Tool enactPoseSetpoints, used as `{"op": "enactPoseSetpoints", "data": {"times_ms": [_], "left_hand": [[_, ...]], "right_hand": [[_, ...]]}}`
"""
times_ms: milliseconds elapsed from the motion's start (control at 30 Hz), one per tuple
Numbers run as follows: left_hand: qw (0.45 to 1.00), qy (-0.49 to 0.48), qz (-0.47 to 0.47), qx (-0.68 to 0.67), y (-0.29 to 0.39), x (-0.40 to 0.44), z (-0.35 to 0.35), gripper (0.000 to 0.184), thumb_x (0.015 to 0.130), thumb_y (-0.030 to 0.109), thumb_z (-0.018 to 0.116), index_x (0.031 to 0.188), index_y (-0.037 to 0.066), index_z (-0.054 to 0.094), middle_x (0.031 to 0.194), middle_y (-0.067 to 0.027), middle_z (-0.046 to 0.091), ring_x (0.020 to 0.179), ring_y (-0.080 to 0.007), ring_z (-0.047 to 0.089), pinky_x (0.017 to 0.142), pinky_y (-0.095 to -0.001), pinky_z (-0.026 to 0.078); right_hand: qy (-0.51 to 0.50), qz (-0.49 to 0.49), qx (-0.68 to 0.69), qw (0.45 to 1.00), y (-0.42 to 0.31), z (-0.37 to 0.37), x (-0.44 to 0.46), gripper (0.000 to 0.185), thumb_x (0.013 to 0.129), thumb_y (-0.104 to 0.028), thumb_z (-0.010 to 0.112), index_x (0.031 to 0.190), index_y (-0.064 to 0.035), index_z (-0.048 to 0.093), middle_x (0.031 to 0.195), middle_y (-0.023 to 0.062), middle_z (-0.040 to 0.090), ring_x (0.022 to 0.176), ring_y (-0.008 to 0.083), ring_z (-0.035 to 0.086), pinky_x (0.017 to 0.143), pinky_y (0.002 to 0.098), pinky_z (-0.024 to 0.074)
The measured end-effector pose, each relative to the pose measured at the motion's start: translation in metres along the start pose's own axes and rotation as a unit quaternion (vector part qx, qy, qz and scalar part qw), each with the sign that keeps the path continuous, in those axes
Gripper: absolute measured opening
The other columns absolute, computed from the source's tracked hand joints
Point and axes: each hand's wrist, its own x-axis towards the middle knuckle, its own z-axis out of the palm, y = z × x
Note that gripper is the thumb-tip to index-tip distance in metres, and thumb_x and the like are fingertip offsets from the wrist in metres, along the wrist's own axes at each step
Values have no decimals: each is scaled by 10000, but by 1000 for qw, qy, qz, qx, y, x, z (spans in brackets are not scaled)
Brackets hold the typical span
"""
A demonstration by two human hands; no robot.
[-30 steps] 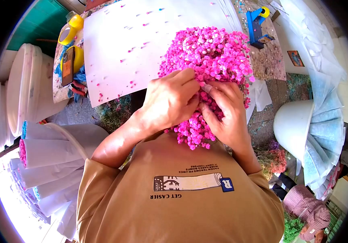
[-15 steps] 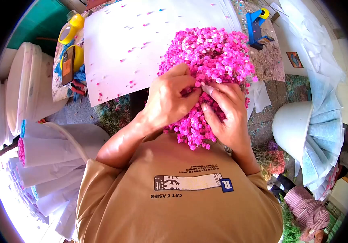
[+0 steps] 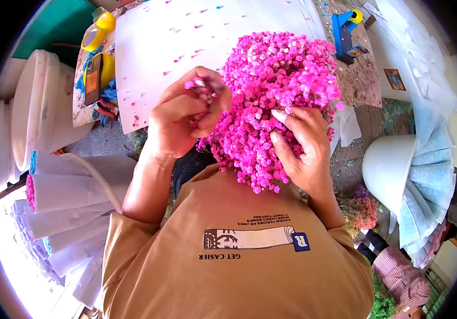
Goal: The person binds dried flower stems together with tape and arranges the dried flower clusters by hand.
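A full bunch of pink-dyed baby's breath (image 3: 273, 80) stands in front of my chest, its stems hidden below the blossoms. My left hand (image 3: 188, 109) is raised just left of the bunch, fingers curled around a few loose pink blossoms (image 3: 203, 93). My right hand (image 3: 305, 141) rests on the right side of the bunch, its thumb and fingers bent into the blossoms and gripping them. Part of that grip is hidden among the flowers.
White paper sheets (image 3: 159, 42) with scattered petals cover the table. Yellow tape rolls (image 3: 93, 40), a phone (image 3: 93, 80) and red-handled pliers (image 3: 106, 109) lie at left; a blue tape dispenser (image 3: 344, 37) is at right. Paper-wrapped bundles (image 3: 69, 196) and a white bucket (image 3: 388, 165) flank me.
My left hand has pulled away from the bunch to the left, carrying a few pink blossoms. My right hand has stayed on the bunch.
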Motion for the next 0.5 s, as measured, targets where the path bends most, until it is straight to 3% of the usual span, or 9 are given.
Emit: {"op": "enactPoseSetpoints", "data": {"times_ms": [33, 100, 133, 167, 233, 267, 400, 467, 500], "left_hand": [[1000, 0, 0, -1, -1, 3, 2, 201, 875, 96, 509, 996, -16, 624, 916, -168, 620, 536, -107, 415, 450, -221, 293], [976, 27, -69, 203, -4, 12, 6, 230, 935, 96, 579, 1115, -26, 652, 770, -68, 586, 515, -67, 370, 444, -242, 276], [954, 5, -62, 293, -6, 19, 6, 222, 964, 136, 649, 1106, -26, 698, 721, 3, 598, 566, -37, 428, 487, -244, 314], [954, 5, -60, 293, -7, 26, 2, 222, 964, 136, 649, 1106, -26, 698, 721, 3, 598, 566, -37, 428, 487, -244, 314], [862, -44, -6, 505, -8, 38, 0, 219, 952, 150, 682, 1070, -28, 730, 757, 0, 641, 643, -40, 496, 550, -246, 370], [828, -38, -41, 558, 2, 39, 10, 208, 932, 133, 701, 1051, -33, 738, 787, -13, 677, 718, -53, 547, 608, -271, 434], [810, -60, 15, 583, -14, 44, 3, 211, 913, 117, 712, 1053, -40, 729, 780, -28, 678, 722, -66, 562, 647, -278, 472], [758, -54, 42, 648, -10, 45, 9, 201, 915, 100, 698, 1043, -52, 721, 785, -39, 681, 730, -78, 581, 676, -279, 494], [758, -52, 43, 648, -12, 45, 7, 201, 915, 100, 698, 1043, -52, 721, 785, -39, 681, 730, -78, 581, 676, -279, 494]], "right_hand": [[3, -7, 1, 1000, 2, 1, -1, 325, 847, -95, 759, 1156, -4, 711, 1127, 145, 675, 1034, 325, 601, 922, 420, 457], [6, -16, 2, 1000, 3, 2, -1, 336, 839, -110, 765, 1155, -13, 704, 1117, 138, 673, 1024, 320, 594, 897, 422, 443], [5, -18, -4, 1000, 3, 2, -1, 332, 841, -111, 763, 1151, -9, 702, 1121, 141, 671, 1026, 321, 594, 900, 424, 444], [4, -20, -11, 1000, 2, 2, 0, 329, 843, -113, 762, 1148, -5, 700, 1124, 144, 669, 1028, 323, 593, 904, 425, 445], [5, -22, -13, 1000, 1, 1, 0, 326, 846, -116, 761, 1144, -1, 698, 1128, 146, 667, 1028, 324, 592, 904, 429, 445], [5, -21, -14, 1000, 1, 1, 0, 323, 848, -119, 760, 1140, 2, 697, 1132, 147, 665, 1028, 326, 591, 905, 433, 445], [-8, -13, -12, 1000, 1, 1, -1, 322, 849, -124, 760, 1136, 7, 694, 1136, 148, 664, 1023, 328, 590, 904, 439, 447], [-9, -22, -20, 1000, 2, 1, 0, 322, 849, -127, 762, 1133, 8, 693, 1137, 147, 663, 1019, 330, 589, 903, 441, 447], [-9, -24, -20, 999, 2, 2, 1, 322, 849, -127, 762, 1133, 8, 693, 1137, 147, 663, 1019, 330, 589, 903, 441, 447]]}}
